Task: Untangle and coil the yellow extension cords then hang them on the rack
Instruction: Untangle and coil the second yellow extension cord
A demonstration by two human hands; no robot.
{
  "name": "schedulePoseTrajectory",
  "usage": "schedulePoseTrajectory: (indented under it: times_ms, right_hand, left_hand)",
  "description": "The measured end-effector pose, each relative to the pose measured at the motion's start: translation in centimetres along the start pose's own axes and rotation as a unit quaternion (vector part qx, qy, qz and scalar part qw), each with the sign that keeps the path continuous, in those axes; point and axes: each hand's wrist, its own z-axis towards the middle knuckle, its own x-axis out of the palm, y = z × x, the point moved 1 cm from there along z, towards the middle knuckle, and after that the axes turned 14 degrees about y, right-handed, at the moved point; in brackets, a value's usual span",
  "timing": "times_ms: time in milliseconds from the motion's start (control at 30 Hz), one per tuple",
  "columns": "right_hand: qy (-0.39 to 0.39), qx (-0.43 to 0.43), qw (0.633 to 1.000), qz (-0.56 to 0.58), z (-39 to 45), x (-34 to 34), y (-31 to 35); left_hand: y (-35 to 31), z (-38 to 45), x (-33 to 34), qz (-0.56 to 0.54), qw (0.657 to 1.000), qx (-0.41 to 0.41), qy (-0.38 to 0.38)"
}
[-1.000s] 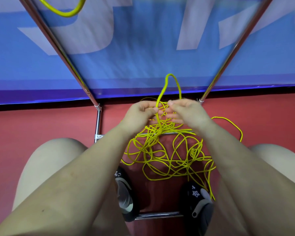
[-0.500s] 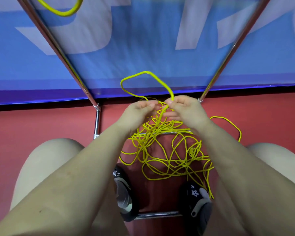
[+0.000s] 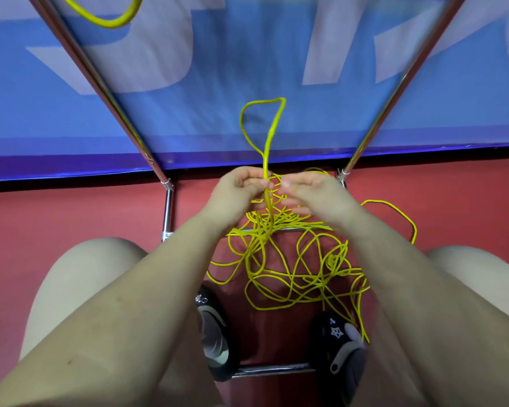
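A tangled yellow extension cord (image 3: 291,277) lies in loose loops on the red floor between my knees and over the rack's lower bar. My left hand (image 3: 235,195) and my right hand (image 3: 312,192) are close together above the tangle, both pinching gathered strands of the cord. A narrow loop of cord (image 3: 262,124) stands up from between my fingers against the blue banner. Another yellow cord (image 3: 106,19) hangs at the top left by the rack (image 3: 106,83), whose chrome poles slant up on both sides.
A blue banner (image 3: 247,54) with white lettering covers the wall behind the rack. The rack's chrome base bars (image 3: 276,370) run across the red floor near my two dark shoes (image 3: 215,333). My bare knees sit at either side.
The raised loop has changed from wide and leaning left to narrow and upright. Both hands stay pinched together at the top of the tangle.
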Motion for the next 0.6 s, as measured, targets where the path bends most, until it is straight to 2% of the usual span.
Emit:
schedulePoseTrajectory:
  times_ms: [67, 133, 267, 367, 433, 500, 600]
  right_hand:
    - [0.036, 0.007, 0.996, -0.084, 0.3, 0.7, -0.9]
    - [0.044, -0.009, 0.992, -0.121, 0.5, 1.0, -1.4]
    - [0.024, -0.035, 0.983, -0.181, 0.5, 0.8, -1.1]
    - [-0.010, -0.050, 0.974, -0.221, 0.4, 0.7, -1.0]
    - [-0.039, -0.060, 0.981, -0.179, 0.4, 0.4, -0.8]
    - [-0.066, -0.060, 0.994, -0.071, 0.4, 0.0, -0.2]
    - [-0.111, -0.063, 0.989, 0.070, 0.0, -0.6, 0.6]
  left_hand:
    - [-0.4, 0.1, -0.2, -0.055, 0.998, 0.008, -0.018]
    - [-0.6, 0.1, -0.3, -0.083, 0.996, 0.010, -0.028]
    - [-0.7, 0.2, -0.5, -0.130, 0.991, 0.015, -0.035]
    - [-0.7, 0.2, -0.4, -0.125, 0.992, 0.019, -0.016]
    - [-0.3, 0.2, -0.3, -0.079, 0.997, 0.005, -0.001]
    - [0.6, 0.2, -0.2, 0.029, 0.999, -0.019, 0.032]
    - [2.1, -0.2, 0.3, 0.189, 0.974, -0.063, 0.108]
